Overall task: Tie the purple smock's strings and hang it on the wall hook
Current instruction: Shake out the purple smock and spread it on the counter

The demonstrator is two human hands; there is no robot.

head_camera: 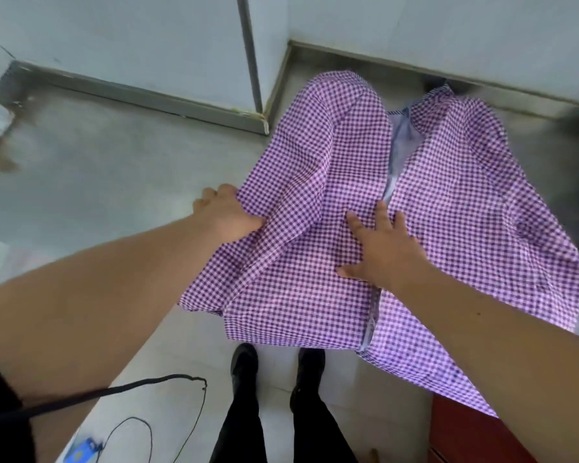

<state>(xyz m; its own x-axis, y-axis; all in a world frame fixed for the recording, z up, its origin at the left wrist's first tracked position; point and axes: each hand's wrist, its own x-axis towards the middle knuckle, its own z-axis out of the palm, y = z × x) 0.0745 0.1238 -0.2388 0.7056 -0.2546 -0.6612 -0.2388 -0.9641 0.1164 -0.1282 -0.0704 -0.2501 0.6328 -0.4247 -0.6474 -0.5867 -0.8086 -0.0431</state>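
Nearest, the right hand (383, 252) lies flat, fingers spread, on the purple smock (448, 195) beside its open slit. The left hand (228, 215) grips a fold. No strings or hook visible; tying and hanging apparently remain.

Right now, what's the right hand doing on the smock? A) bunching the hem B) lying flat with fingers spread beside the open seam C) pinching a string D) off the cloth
B: the right hand lies on the purple smock with fingers straight and spread, next to the open seam, while the left hand grips a fold at the cloth's left edge.
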